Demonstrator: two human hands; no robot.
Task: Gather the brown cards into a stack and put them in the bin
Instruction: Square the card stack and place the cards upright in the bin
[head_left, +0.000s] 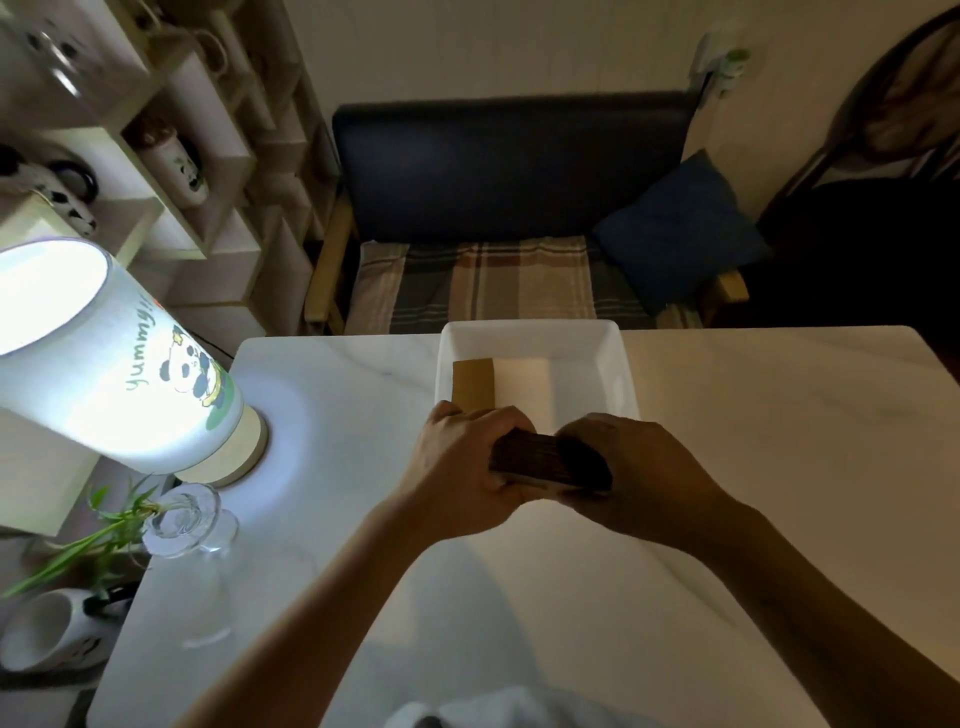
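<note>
Stack of brown cards (545, 457) held edge-up between both hands, above the table (753, 415), just short of the near rim of the bin (618, 364). Left hand (467, 462) wraps the stack's left end, fingers curled over the top, thumb on the near face. Right hand (628, 467) closes round the right end, fingers folded over the top edge. Both hands clamped on the stack; card edges show as dark ridged lines between them. Beyond the left hand's knuckles, one brown card (474, 384) lies flat inside the white bin, at its left side. Well out to the left of the left hand: lit lamp (119, 364) with a panda print, and a clear glass vase (189, 519) with green leaves.
</note>
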